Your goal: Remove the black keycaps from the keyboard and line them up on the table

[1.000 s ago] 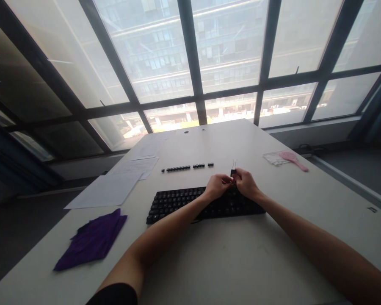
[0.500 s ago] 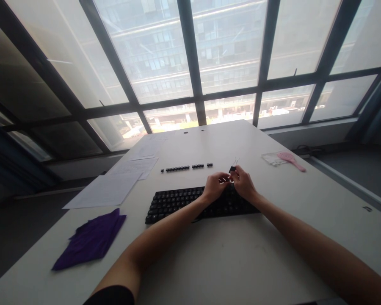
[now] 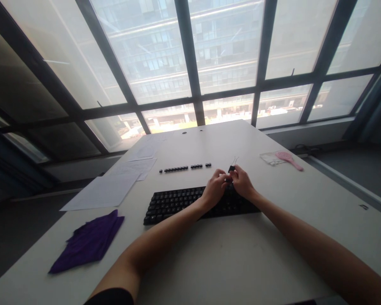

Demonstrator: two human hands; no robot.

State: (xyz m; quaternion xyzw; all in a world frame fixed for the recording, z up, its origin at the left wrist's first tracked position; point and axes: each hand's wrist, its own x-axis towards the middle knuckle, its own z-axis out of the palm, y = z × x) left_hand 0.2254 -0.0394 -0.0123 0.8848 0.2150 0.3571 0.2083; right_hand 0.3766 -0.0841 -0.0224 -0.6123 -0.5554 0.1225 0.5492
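We pinch blk-handled wire tool (image 3: 231, 168) in R hand (image 3: 243, 183) | our L hand (image 3: 214, 189) curled alongside, can't tell if pinching | blk kybd (image 3: 171, 202) below | keycap row (image 3: 176, 169) beyond

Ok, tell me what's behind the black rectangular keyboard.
Behind the black keyboard, small black keycaps sit in a broken row on the white tabletop. Toward the keyboard's right, the bare left hand and bare right hand cover part of the view.

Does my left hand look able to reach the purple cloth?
Probably yes: the purple cloth lies uncovered, with nothing tall between it and your left hand over the keyboard.
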